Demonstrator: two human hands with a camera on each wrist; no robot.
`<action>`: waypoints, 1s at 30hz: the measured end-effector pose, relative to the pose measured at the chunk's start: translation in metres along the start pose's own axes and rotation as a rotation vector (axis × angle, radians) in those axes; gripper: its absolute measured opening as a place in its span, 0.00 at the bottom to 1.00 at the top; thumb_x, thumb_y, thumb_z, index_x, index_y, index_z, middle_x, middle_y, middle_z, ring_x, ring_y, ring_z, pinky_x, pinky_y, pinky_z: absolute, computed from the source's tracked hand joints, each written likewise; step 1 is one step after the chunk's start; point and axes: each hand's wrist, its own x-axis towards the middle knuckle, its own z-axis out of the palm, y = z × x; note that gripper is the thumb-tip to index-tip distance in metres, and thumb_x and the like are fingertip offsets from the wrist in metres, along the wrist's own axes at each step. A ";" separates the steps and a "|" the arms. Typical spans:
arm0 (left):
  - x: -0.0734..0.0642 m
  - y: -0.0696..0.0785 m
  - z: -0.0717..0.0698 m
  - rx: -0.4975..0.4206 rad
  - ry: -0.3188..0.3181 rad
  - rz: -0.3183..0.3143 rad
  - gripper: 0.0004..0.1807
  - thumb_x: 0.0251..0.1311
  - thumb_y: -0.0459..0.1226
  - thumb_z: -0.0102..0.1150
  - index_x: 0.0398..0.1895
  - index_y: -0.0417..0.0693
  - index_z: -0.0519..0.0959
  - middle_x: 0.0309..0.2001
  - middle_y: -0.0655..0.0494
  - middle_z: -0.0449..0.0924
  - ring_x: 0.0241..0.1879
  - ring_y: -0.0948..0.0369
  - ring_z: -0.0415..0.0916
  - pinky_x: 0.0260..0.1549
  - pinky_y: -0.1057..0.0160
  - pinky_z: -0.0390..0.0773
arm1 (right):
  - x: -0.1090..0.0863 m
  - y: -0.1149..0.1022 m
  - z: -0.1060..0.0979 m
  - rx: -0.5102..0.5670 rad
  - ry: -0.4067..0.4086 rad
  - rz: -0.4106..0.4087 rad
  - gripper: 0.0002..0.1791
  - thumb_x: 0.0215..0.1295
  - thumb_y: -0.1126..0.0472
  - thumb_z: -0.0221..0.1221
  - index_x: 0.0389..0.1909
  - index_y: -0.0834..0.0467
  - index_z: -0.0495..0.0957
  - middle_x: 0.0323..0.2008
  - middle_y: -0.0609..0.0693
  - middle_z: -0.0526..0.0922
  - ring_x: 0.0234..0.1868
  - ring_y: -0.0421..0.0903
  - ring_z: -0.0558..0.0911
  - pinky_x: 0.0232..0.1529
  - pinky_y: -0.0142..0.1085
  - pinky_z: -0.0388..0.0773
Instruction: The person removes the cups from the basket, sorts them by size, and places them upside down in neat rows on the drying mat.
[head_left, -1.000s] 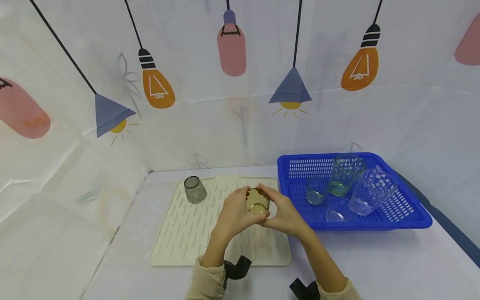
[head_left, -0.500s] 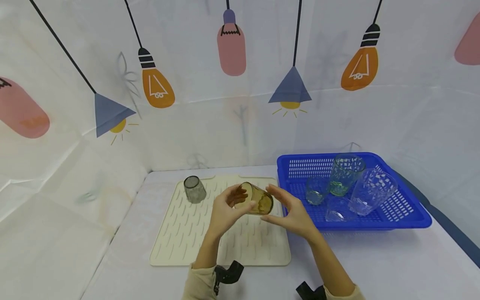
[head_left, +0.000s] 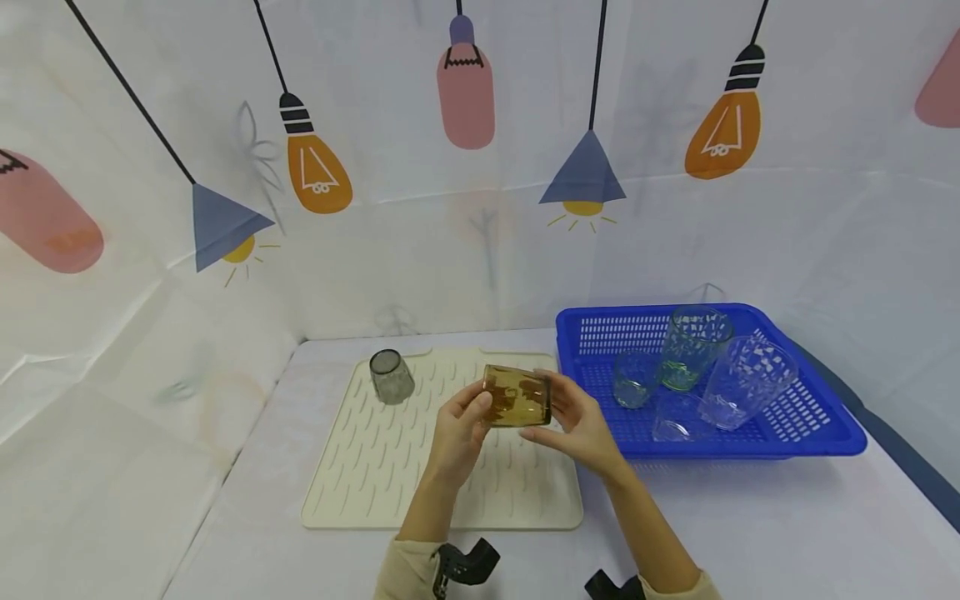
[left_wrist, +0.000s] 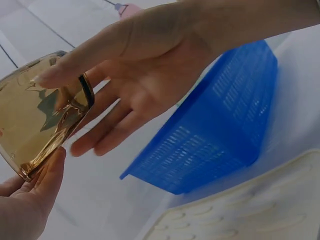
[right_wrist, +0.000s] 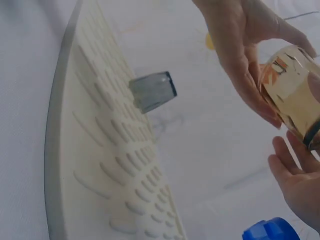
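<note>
An amber glass tumbler (head_left: 517, 397) lies sideways in the air above the cream mat. My left hand (head_left: 454, 433) pinches its left end, thumb in front and fingers behind. At the right end is my right hand (head_left: 583, 425), its fingers partly hidden behind the tumbler and its thumb just below it. In the left wrist view the right hand (left_wrist: 145, 75) has its fingers extended and spread, with the thumb overlapping the amber tumbler (left_wrist: 40, 112). The right wrist view shows the left hand (right_wrist: 245, 45) along the tumbler's side (right_wrist: 292, 90).
A smoky grey glass (head_left: 392, 377) stands at the back left of the ridged cream mat (head_left: 360, 492). To the right, a blue perforated basket (head_left: 622, 446) holds several clear glasses, including a tall tumbler (head_left: 693, 346). Behind the table hangs a white lamp-patterned sheet (head_left: 420, 267).
The amber tumbler has turned from end-on to sideways between my hands. My right fingers came away from it half a second ago and are now back at its right end.
</note>
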 end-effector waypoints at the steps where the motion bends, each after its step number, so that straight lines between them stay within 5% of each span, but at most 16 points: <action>1: 0.000 -0.002 0.001 -0.008 -0.013 -0.001 0.27 0.63 0.32 0.49 0.59 0.18 0.59 0.45 0.54 0.75 0.44 0.65 0.75 0.49 0.70 0.76 | 0.000 0.000 0.001 0.009 0.004 -0.004 0.40 0.45 0.76 0.69 0.62 0.70 0.62 0.53 0.54 0.76 0.53 0.40 0.76 0.55 0.28 0.74; 8: 0.000 -0.007 -0.002 -0.025 -0.119 0.005 0.33 0.68 0.40 0.51 0.62 0.18 0.56 0.50 0.51 0.75 0.49 0.63 0.76 0.54 0.68 0.74 | 0.003 -0.004 0.000 0.057 0.004 -0.030 0.39 0.45 0.76 0.68 0.60 0.72 0.61 0.50 0.45 0.78 0.52 0.41 0.77 0.53 0.29 0.76; 13: -0.003 -0.009 -0.012 0.051 -0.190 0.023 0.43 0.65 0.50 0.52 0.66 0.21 0.52 0.63 0.33 0.64 0.57 0.59 0.72 0.59 0.63 0.70 | 0.004 -0.008 -0.002 0.078 0.010 -0.011 0.38 0.46 0.76 0.68 0.59 0.73 0.62 0.49 0.45 0.79 0.50 0.41 0.78 0.51 0.29 0.77; 16: -0.008 -0.009 -0.021 0.160 -0.156 0.031 0.39 0.67 0.47 0.50 0.67 0.25 0.53 0.64 0.29 0.59 0.60 0.53 0.70 0.59 0.62 0.70 | 0.004 -0.009 -0.004 0.090 0.020 0.021 0.38 0.46 0.76 0.68 0.59 0.73 0.61 0.50 0.45 0.78 0.51 0.40 0.78 0.50 0.29 0.77; 22: -0.023 -0.008 -0.050 0.507 -0.027 0.087 0.26 0.66 0.35 0.54 0.62 0.27 0.63 0.54 0.32 0.74 0.53 0.48 0.76 0.52 0.65 0.76 | 0.002 -0.006 -0.008 0.073 0.052 0.079 0.39 0.45 0.77 0.68 0.60 0.72 0.62 0.51 0.49 0.77 0.50 0.40 0.78 0.50 0.30 0.77; 30: -0.048 -0.007 -0.097 0.960 0.159 0.176 0.32 0.55 0.39 0.66 0.59 0.29 0.69 0.49 0.35 0.78 0.48 0.45 0.78 0.48 0.55 0.79 | 0.002 -0.002 -0.011 0.048 0.068 0.088 0.39 0.46 0.77 0.67 0.61 0.72 0.61 0.54 0.63 0.73 0.52 0.39 0.78 0.51 0.29 0.77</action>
